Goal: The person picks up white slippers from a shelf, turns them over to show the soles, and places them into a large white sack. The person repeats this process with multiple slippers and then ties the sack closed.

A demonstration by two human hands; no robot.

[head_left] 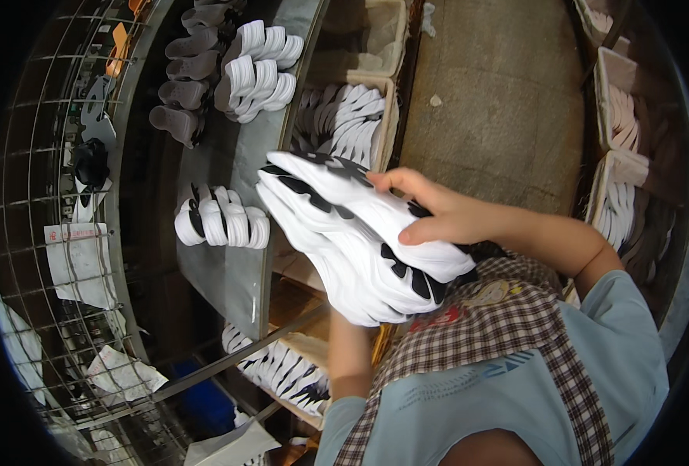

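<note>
White-and-black shoe soles stacked mid-frame. Your right hand has fingers clamped on the top sole; left hand hidden behind, fingers can't be told. Keep edges nested, grip light.

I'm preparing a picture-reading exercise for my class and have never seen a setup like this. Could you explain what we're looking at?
There is no robot here: a person works with two bare hands. The single picture comes from a wide fisheye camera worn on the head, looking down, so straight edges bend near the rim. The right hand grips the top of a stack of white-and-black shoe soles. The left forearm reaches up behind the stack, which hides the left hand. To the person's left, a grey metal bench bears groups of mostly white soles. Beside it, a beige crate contains more.
</note>
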